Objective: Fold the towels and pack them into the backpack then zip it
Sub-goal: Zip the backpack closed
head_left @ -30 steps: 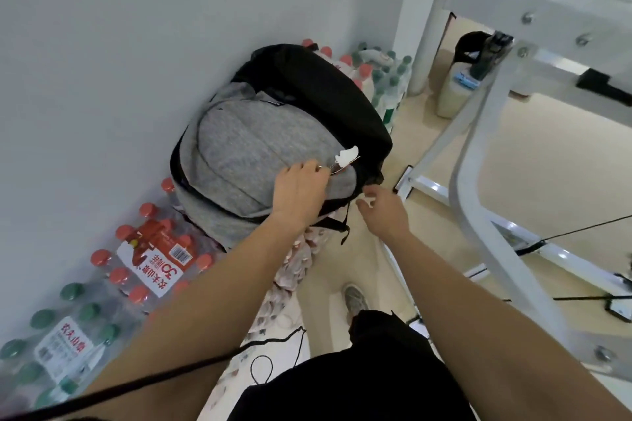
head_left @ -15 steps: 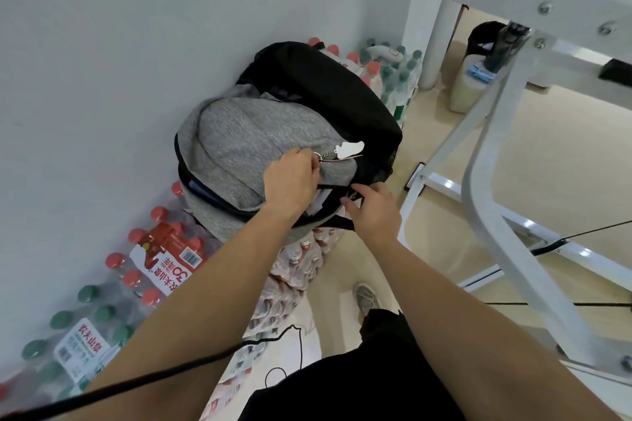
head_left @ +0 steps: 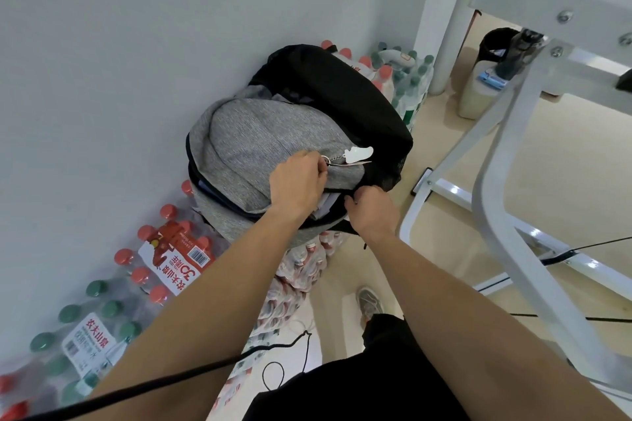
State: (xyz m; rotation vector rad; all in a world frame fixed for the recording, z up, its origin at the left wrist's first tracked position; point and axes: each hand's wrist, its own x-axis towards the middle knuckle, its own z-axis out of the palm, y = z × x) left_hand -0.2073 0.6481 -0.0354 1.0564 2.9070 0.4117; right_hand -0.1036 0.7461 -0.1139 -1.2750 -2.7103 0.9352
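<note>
Backpack (head_left: 273, 140) sits just ahead; left fingers (head_left: 316, 166) pinch its keyring (head_left: 325, 160), right fingers (head_left: 355, 197) grip its black rim

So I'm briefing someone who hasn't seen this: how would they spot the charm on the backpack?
Find the grey-and-black backpack against the wall, atop the bottle packs. On its grey front, just right of the left hand, a short chain carries the charm: the only flat white tag there.

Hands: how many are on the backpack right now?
2. The left hand pinches the ring of the white charm on the grey front; the right hand grips the black edge of the backpack beside the opening.
</note>
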